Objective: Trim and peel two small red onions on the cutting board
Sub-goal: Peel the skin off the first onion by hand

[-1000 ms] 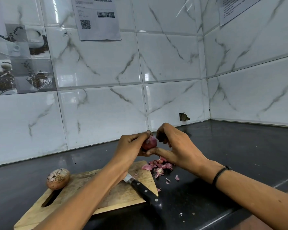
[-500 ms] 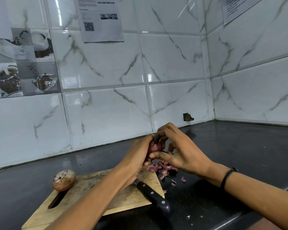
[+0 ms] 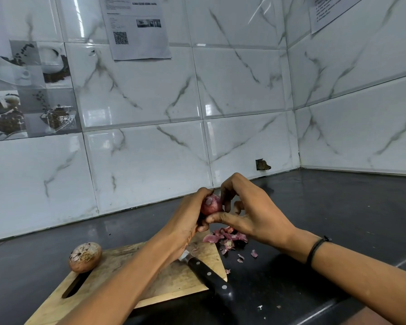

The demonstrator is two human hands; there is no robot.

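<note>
Our left hand (image 3: 188, 218) fingers curled round a red onion (image 3: 211, 204), our right hand (image 3: 258, 215) fingers pinching it, second onion (image 3: 85, 256) at far left corner of the cutting board (image 3: 171, 280)

Both forearms are bare. Our left forearm (image 3: 127, 273) enters from the lower left and runs up and to the right. Our right forearm (image 3: 361, 270) enters from the lower right edge and runs up and to the left. The two meet at centre. Our left grip (image 3: 188, 219), its back towards us, curls its fingers round a small round purple-red onion (image 3: 211, 204) from the left. Our right grip (image 3: 253, 214) pinches the same onion from the right. Its thumb (image 3: 220, 218) lies straight beneath the onion, tip touching the left grip, while its bent fingers (image 3: 230, 188) arch over the top and far side.
</note>
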